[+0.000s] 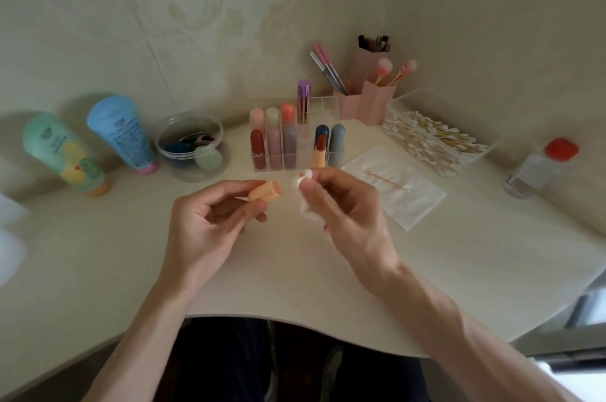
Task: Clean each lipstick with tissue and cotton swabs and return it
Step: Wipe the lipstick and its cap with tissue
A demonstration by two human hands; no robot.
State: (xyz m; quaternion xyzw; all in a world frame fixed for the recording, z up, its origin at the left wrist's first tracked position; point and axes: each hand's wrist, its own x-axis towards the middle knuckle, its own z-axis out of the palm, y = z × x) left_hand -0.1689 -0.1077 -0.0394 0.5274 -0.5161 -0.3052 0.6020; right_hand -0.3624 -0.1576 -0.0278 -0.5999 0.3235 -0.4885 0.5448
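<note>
Landmark: clear organizer (328, 104), standing at the back middle of the cream counter (295, 270).
Organizer contents: capped lipsticks (273, 142) upright in two rows; a purple metallic tube (303, 101) in the back row, taller than the rest.
Open lipstick (319, 150): orange base, red-brown bullet exposed, upright at the organizer's front right. Whether it stands inside a compartment or just before it cannot be told.
Left hand (210, 221): in front of the organizer, fingers curled, thumb and fingertips pinching the orange cap (266, 191), which points right.
Right hand (344, 204): in front of the organizer, just right of the cap, fingers curled, thumb and forefinger pinching a tissue piece (305, 210). Its fingertips are near the open lipstick's base; contact cannot be told.
Tissue sheet (403, 195): flat on the counter, right front of the organizer, with one used cotton swab (383, 177) lying on it.
Swab box (398, 104): clear, right of the organizer, filled with cotton swabs (436, 142).
Brush holders (377, 103): pink, behind and right of the organizer, holding brushes.
Round tub (183, 173): clear, left of the organizer, with sponges inside.
Blue tube (121, 132): left of the tub, cap downward.
Green tube (62, 152): farthest left of the organizer, cap downward.
Red-capped bottle (537, 168): clear, far right of the organizer.
</note>
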